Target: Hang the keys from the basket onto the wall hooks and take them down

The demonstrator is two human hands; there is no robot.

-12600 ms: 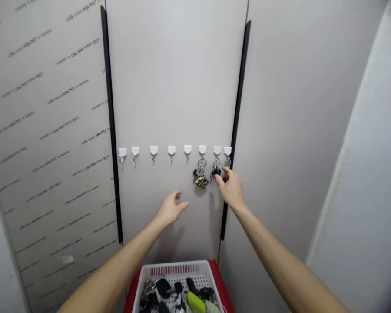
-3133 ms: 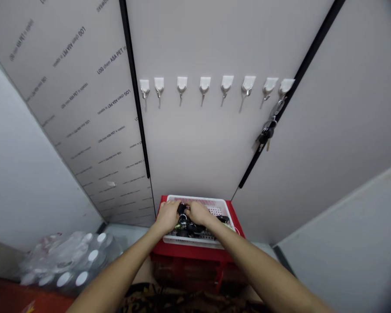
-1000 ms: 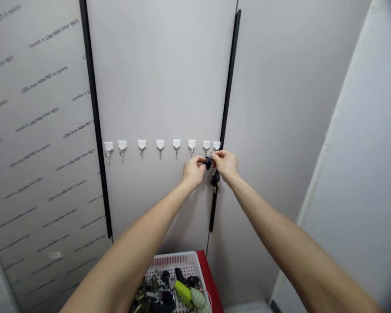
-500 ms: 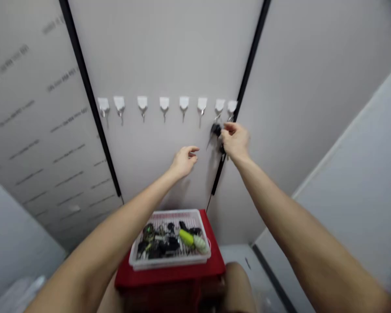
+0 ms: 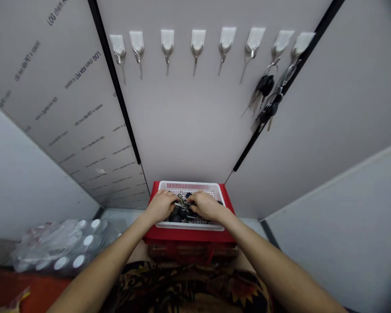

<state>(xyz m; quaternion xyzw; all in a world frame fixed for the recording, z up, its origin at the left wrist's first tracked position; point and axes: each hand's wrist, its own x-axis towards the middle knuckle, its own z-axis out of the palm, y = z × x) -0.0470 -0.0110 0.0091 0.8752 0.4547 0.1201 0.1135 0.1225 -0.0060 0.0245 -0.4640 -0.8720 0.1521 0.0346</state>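
A white plastic basket (image 5: 195, 225) holds a jumble of keys (image 5: 183, 214), many with black heads. My left hand (image 5: 162, 205) reaches into its left side, fingers bent around metal keys. From the right, my right hand (image 5: 206, 205) dips in too, its thumb and fingers closed on keys near the middle. Which keys each hand grips is partly hidden by the fingers. Up on the wall, a bunch of black-headed keys (image 5: 266, 85) hangs from the second hook from the right. Another key bunch (image 5: 270, 108) hangs lower on a clip from the rightmost hook (image 5: 302, 43).
Several white adhesive hooks (image 5: 198, 40) run in a row across the grey wall panel. Black strips (image 5: 117, 87) border that panel. Under the basket is a red-covered stand (image 5: 189, 235). Wrapped bottles with white caps (image 5: 88, 240) stand at lower left.
Both hands have come down from the wall into the basket. My right hand has left the keys at the rightmost hooks, and they hang there freely. The view has tilted downward.
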